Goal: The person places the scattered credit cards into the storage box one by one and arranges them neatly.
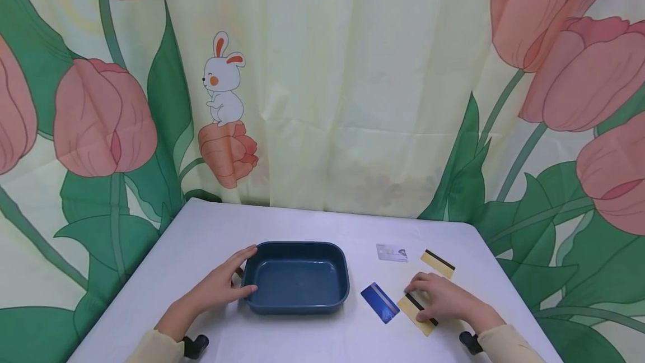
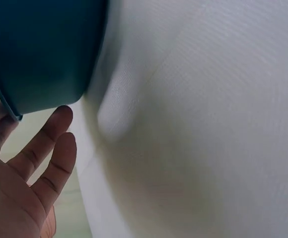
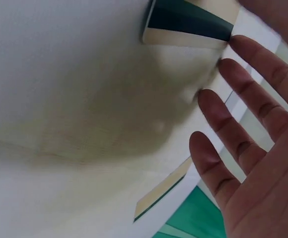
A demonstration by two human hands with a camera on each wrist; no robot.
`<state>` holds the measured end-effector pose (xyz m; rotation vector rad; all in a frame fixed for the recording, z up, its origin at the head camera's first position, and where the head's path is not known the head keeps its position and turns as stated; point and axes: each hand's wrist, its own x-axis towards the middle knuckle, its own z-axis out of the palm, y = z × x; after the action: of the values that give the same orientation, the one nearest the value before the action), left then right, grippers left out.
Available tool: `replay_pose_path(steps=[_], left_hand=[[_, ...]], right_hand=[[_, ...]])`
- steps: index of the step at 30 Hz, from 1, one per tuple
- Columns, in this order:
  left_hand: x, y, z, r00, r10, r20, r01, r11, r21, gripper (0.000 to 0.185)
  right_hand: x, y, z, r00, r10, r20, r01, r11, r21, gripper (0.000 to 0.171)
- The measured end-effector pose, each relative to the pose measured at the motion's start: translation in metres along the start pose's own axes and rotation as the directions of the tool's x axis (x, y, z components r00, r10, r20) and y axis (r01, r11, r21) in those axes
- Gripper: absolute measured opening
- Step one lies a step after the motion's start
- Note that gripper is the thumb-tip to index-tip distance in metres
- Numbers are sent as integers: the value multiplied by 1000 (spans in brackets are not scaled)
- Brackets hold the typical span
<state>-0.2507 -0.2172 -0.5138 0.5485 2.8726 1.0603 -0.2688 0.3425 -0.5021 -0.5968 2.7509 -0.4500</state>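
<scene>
A dark blue tray (image 1: 297, 296) sits mid-table, nothing in it. My left hand (image 1: 233, 280) rests against its left end, fingers along the rim and thumb by the near corner; the left wrist view shows the tray wall (image 2: 39, 54) with straight fingers (image 2: 59, 148) beside it. My right hand (image 1: 435, 296) lies flat on a yellow card with a black stripe (image 1: 420, 318). In the right wrist view that card (image 3: 188, 22) lies under my extended fingers (image 3: 233, 114).
A blue card (image 1: 380, 302) lies between the tray and my right hand. Farther back are a white card (image 1: 391, 252) and a second yellow striped card (image 1: 437, 263). The white table (image 1: 302, 226) stands before a tulip-print curtain (image 1: 353, 99).
</scene>
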Motion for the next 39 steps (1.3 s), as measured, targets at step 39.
replay_pose_path(steps=[39], left_hand=[[1, 8, 20, 998, 21, -58, -22, 1000, -16, 133]], right_hand=[[1, -24, 1, 984, 172, 48, -176, 981, 86, 41]])
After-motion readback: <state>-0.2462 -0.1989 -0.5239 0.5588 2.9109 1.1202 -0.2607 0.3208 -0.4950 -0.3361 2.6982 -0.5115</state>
